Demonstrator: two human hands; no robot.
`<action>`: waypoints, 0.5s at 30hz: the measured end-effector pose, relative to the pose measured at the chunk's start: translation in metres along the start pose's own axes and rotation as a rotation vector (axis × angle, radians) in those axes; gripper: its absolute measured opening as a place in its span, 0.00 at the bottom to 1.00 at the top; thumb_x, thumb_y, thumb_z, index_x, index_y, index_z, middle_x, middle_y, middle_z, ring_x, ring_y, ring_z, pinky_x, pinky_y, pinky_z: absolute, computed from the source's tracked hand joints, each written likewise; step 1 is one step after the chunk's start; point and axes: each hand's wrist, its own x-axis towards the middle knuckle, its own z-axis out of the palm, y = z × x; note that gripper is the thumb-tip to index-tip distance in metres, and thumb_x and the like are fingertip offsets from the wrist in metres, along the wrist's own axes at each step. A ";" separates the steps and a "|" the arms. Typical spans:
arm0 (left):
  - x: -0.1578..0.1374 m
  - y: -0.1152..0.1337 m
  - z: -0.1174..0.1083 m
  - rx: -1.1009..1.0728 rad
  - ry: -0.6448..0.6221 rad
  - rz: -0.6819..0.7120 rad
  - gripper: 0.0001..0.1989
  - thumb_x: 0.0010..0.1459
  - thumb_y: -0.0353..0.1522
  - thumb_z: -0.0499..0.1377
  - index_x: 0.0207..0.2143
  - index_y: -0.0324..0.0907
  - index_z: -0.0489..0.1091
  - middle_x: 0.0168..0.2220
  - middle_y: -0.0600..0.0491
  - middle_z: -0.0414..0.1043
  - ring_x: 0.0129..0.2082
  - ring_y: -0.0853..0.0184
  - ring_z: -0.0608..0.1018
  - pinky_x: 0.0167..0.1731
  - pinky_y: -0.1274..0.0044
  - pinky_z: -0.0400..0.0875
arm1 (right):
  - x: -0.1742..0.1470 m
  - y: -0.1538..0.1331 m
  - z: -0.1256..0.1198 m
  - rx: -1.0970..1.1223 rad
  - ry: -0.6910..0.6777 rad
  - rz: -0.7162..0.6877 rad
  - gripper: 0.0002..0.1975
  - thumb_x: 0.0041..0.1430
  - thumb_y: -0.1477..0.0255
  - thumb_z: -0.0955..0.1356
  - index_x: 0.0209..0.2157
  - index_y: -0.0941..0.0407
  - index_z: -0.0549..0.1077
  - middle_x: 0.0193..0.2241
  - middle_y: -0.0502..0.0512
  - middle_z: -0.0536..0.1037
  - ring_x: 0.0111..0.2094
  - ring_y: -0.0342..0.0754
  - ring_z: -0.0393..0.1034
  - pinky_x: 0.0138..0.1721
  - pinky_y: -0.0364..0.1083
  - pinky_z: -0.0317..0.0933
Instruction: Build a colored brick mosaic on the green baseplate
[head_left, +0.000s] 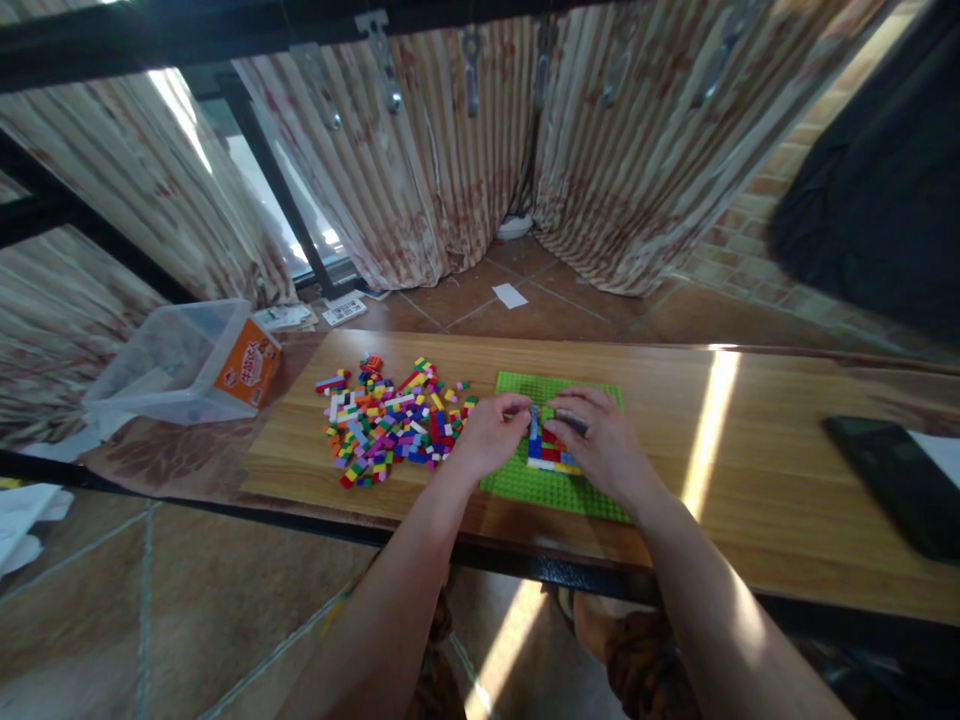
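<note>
The person's left hand [491,435] and right hand [604,440] are bare, as are both forearms [409,590], which taper towards the wrists. A bright patch of light lies on the right forearm. The patterned legwear [649,665] is dark, mottled with orange-brown blotches. Part of a pale piece of footwear [563,606] shows too, its kind too blurred to tell.

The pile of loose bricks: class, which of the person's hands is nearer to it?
Left. The left hand is close beside the pile of loose bricks; the right hand is farther off, at the brick build on the green baseplate.
</note>
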 end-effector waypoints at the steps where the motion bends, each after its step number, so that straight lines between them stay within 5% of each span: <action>1: 0.000 0.000 0.000 0.016 -0.004 0.011 0.10 0.55 0.26 0.58 0.39 0.39 0.78 0.35 0.49 0.80 0.36 0.66 0.79 0.42 0.74 0.74 | 0.001 0.000 0.001 -0.001 0.001 -0.001 0.10 0.60 0.67 0.69 0.42 0.52 0.79 0.45 0.60 0.74 0.50 0.57 0.68 0.52 0.61 0.64; 9: -0.001 0.002 -0.002 0.123 -0.046 0.080 0.14 0.55 0.24 0.57 0.42 0.38 0.77 0.40 0.47 0.80 0.42 0.63 0.79 0.48 0.72 0.72 | 0.008 -0.001 0.003 -0.010 -0.052 0.041 0.09 0.57 0.69 0.69 0.39 0.54 0.80 0.42 0.60 0.76 0.46 0.55 0.70 0.51 0.56 0.65; 15: -0.003 0.004 -0.001 0.188 -0.059 0.097 0.15 0.57 0.25 0.56 0.45 0.39 0.77 0.41 0.47 0.80 0.42 0.62 0.80 0.48 0.71 0.73 | 0.012 -0.001 0.007 0.065 -0.076 0.217 0.10 0.54 0.70 0.69 0.38 0.54 0.80 0.39 0.56 0.78 0.36 0.49 0.74 0.42 0.51 0.69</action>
